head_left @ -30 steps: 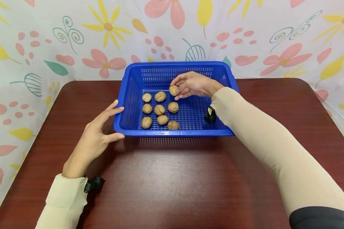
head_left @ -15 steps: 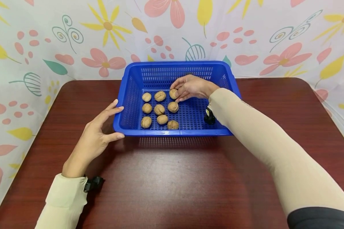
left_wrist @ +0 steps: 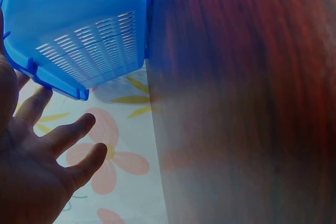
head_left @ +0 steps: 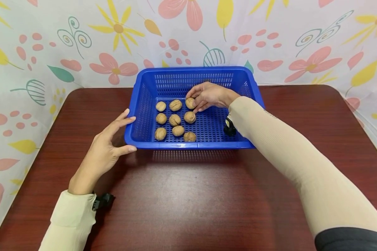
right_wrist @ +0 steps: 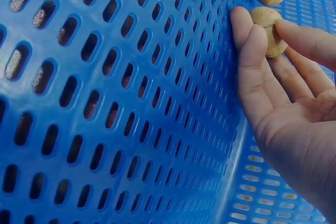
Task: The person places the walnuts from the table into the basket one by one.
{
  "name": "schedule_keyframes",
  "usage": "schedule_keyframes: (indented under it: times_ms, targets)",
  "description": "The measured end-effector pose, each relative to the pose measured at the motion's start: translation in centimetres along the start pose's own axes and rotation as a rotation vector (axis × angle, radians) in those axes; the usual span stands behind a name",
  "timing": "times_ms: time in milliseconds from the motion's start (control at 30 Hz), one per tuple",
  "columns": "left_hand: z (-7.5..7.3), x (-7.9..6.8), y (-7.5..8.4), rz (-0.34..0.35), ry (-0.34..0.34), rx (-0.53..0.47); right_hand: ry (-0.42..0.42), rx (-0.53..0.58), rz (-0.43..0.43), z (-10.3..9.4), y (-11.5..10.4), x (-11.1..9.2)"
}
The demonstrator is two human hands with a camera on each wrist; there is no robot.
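Inside the blue plastic basket [head_left: 193,145], my right hand [head_left: 211,96] pinches a walnut [head_left: 190,103] at the basket floor, toward the back. In the right wrist view the thumb and fingers [right_wrist: 254,45] close around that walnut [right_wrist: 269,31]. Several other walnuts [head_left: 175,120] lie in rough rows on the left half of the floor, one of them [head_left: 190,117] just in front of the held one. My left hand [head_left: 102,146] is at the basket's left rim with fingers spread and thumb apart; the left wrist view shows fingertips right at the rim [left_wrist: 58,83].
The basket stands at the back of a dark red-brown table [head_left: 188,195]. Behind it hangs a white cloth [head_left: 188,35] printed with flowers and leaves. A small black camera [head_left: 103,202] is strapped to the left wrist, another [head_left: 230,128] to the right.
My right hand has lowered slightly with the walnut, bringing it down to the basket floor, and has stayed there over the last half second. The left hand keeps its place.
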State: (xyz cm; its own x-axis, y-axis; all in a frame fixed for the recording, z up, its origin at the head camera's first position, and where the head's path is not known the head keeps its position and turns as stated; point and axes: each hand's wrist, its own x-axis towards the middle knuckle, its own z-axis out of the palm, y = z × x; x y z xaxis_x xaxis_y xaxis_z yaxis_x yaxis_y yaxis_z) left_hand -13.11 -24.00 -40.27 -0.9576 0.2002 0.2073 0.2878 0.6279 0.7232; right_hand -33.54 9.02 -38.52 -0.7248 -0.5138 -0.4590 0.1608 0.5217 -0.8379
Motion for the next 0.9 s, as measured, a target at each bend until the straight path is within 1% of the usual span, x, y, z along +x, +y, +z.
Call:
schedule_keyframes:
  times_ms: [267, 400, 567, 667, 733, 800, 900]
  targets:
    - [-0.1, -0.1, 0.0, -0.009, -0.01, -0.003, -0.004, -0.017, -0.013, -0.1, -0.2, -0.2]
    - [-0.2, 0.0, 0.0, -0.003, -0.01, -0.004, -0.001, -0.02, -0.017, -0.6, -0.5, -0.4]
    - [-0.2, 0.0, -0.2, 0.009, -0.003, 0.0, 0.016, -0.053, -0.021, -1.6, -1.5, -1.6]
    - [-0.1, 0.0, -0.3, 0.016, 0.001, 0.003, 0.031, -0.099, -0.022, -2.2, -2.4, -3.1]
    - [-0.1, 0.0, -0.3, 0.019, 0.002, 0.003, 0.054, -0.133, -0.042, -2.6, -3.2, -4.5]
    - [-0.2, 0.0, -0.3, 0.017, -0.001, 0.001, 0.097, -0.174, -0.065, -2.8, -4.0, -6.5]
    - [-0.4, 0.0, -0.1, 0.012, -0.011, -0.001, 0.19, -0.264, -0.12, -3.1, -4.6, -10.1]
